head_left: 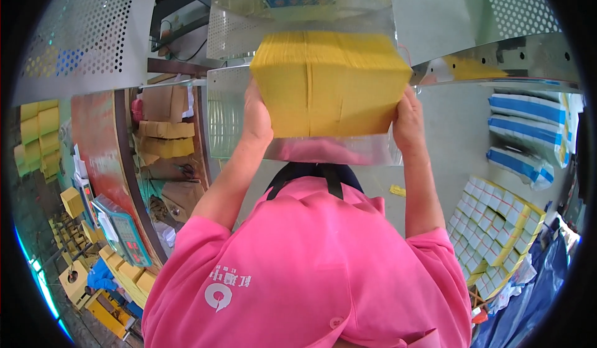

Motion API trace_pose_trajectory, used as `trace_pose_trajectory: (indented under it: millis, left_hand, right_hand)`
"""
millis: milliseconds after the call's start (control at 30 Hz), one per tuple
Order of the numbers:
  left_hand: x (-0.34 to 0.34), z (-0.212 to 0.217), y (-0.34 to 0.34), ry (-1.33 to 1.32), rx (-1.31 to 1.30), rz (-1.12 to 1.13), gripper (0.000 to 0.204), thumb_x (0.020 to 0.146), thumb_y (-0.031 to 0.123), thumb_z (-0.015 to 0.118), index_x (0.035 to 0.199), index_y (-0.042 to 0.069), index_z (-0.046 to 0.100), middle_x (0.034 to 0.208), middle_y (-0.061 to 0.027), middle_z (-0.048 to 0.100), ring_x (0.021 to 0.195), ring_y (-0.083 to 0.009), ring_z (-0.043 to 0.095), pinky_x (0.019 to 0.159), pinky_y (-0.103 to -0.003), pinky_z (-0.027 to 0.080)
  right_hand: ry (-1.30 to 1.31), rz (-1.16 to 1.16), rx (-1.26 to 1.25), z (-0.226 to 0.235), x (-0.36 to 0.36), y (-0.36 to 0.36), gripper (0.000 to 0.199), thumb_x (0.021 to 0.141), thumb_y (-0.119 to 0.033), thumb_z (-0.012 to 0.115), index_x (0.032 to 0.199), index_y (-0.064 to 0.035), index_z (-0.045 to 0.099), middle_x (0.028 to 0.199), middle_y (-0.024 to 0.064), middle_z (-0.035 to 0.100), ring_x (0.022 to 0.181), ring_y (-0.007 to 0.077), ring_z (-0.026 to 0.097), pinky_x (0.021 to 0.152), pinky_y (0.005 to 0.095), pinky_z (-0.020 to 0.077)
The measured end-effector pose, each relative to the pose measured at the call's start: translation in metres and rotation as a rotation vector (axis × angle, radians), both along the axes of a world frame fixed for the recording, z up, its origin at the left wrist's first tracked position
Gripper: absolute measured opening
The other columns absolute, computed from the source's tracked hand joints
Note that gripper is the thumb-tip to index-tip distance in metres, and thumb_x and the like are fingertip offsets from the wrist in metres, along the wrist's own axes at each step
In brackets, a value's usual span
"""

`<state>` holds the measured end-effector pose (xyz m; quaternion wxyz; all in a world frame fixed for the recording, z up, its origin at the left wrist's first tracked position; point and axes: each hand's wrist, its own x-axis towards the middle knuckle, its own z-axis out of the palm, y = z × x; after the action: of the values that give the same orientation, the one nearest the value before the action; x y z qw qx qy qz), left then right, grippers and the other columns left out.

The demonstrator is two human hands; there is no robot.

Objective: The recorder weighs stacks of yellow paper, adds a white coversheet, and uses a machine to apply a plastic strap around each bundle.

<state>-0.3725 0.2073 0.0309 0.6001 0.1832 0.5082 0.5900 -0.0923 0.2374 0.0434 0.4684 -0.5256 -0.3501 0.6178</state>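
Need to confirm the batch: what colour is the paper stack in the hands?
Yellow. The stack shows best in the head view, gripped between the left hand and right hand.

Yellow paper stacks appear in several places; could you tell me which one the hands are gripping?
The big yellow stack at top centre, clasped between left hand and right hand; the others lie untouched.

thick yellow paper stack (329,84), squared, level, on shiny metal shelf (323,150)

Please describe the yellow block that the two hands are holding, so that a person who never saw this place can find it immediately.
Look at the shiny metal machine surface at the top centre. Directly before it, the left hand and right hand press the sides of a thick yellow paper stack. Unlike the smaller yellow piles far left, it is lifted.
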Motion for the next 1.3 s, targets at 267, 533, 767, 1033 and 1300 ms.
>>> trace_pose_trajectory:
  millis: [267, 533, 767, 1033, 1300]
  left_hand:
    - [0.010, -0.058, -0.032, 0.625, 0.165, -0.141, 0.047, 0.102, 0.032, 0.042, 0.137, 0.002, 0.045, 0.140, -0.0046, 0.049, 0.131, -0.0181, 0.041, 0.111, -0.034, 0.029]
    - [0.034, -0.056, -0.008, 0.024, 0.136, -0.030, 0.044, 0.101, 0.030, 0.045, 0.137, 0.003, 0.047, 0.139, -0.0036, 0.048, 0.131, -0.0177, 0.041, 0.112, -0.033, 0.027]
    - [0.020, -0.032, 0.004, 0.071, 0.053, -0.038, 0.058, 0.103, 0.041, 0.040, 0.148, 0.005, 0.035, 0.150, -0.0080, 0.037, 0.141, -0.0183, 0.030, 0.116, -0.031, 0.019]
    - [0.017, -0.036, 0.014, -0.070, 0.098, -0.113, 0.058, 0.102, 0.044, 0.040, 0.146, 0.006, 0.038, 0.145, -0.0054, 0.043, 0.134, -0.0178, 0.037, 0.114, -0.032, 0.023]
    - [0.017, -0.031, 0.005, -0.024, 0.097, -0.106, 0.055, 0.103, 0.041, 0.038, 0.146, 0.006, 0.037, 0.145, -0.0059, 0.043, 0.134, -0.0178, 0.038, 0.113, -0.032, 0.025]
  right_hand:
    - [-0.271, -0.067, 0.102, -0.037, 0.017, -0.007, 0.034, 0.096, -0.011, 0.059, 0.127, 0.0021, 0.058, 0.116, 0.0031, 0.062, 0.108, 0.0115, 0.054, 0.097, 0.0276, 0.0409]
    - [-0.647, -0.150, 0.100, -0.011, 0.021, -0.006, 0.026, 0.092, -0.003, 0.055, 0.116, 0.0015, 0.063, 0.105, 0.0081, 0.067, 0.101, 0.0164, 0.060, 0.090, 0.0295, 0.0460]
    - [-0.971, -0.005, 0.994, 0.098, -0.022, -0.012, 0.049, 0.086, -0.014, 0.062, 0.133, -0.0024, 0.052, 0.137, 0.0177, 0.051, 0.133, 0.0343, 0.042, 0.108, 0.0457, 0.0346]
    - [-1.365, 0.604, 0.915, 0.067, -0.087, 0.034, 0.076, 0.091, -0.050, 0.054, 0.148, -0.0054, 0.032, 0.154, 0.0133, 0.032, 0.145, 0.0287, 0.024, 0.118, 0.0502, 0.0136]
    - [-1.376, 0.549, 0.963, 0.080, -0.096, 0.051, 0.073, 0.091, -0.049, 0.053, 0.147, -0.0068, 0.033, 0.154, 0.0122, 0.031, 0.145, 0.0285, 0.024, 0.117, 0.0508, 0.0137]
